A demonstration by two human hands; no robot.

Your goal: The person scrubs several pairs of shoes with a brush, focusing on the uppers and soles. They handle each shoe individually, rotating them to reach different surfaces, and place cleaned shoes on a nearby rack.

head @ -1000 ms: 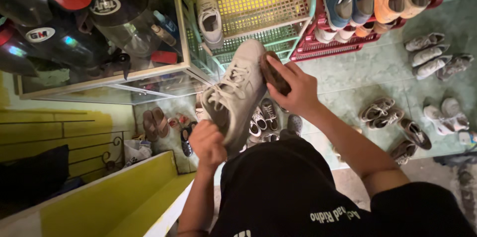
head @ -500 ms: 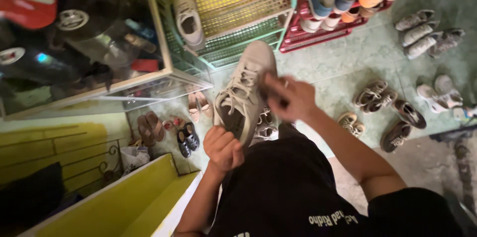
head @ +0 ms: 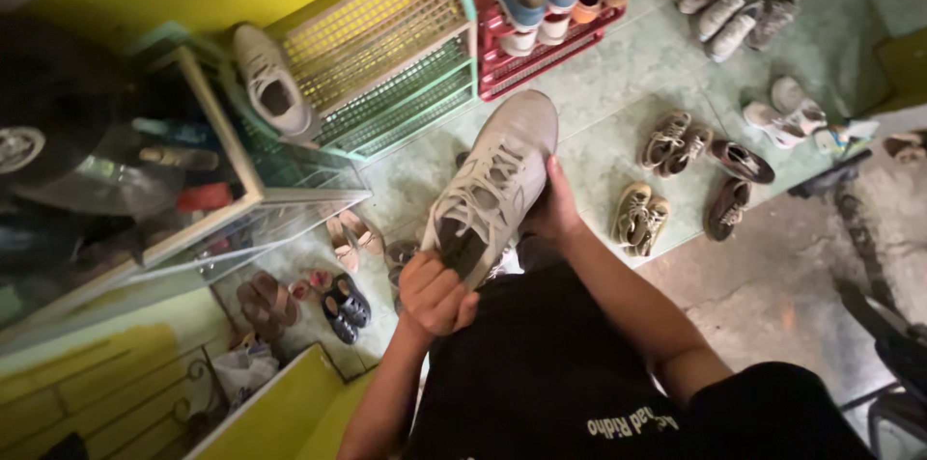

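The left hand has its fingers curled tight on the heel collar of a pale grey lace-up sneaker, thumb pressed into the opening, so the rear end is pinned; the right hand cups the sneaker's side at about three o'clock, fingers wrapped underneath out of sight, thumb laid along the upper; I cannot tell how far they close. Gripped at both ends, the sneaker hangs in front of the chest with laces up and toe toward twelve o'clock, open to inspection. At eleven o'clock its likely mate rests on a green and yellow plastic rack; at one o'clock stands a red rack; loose pairs of shoes lie on the floor at three o'clock.
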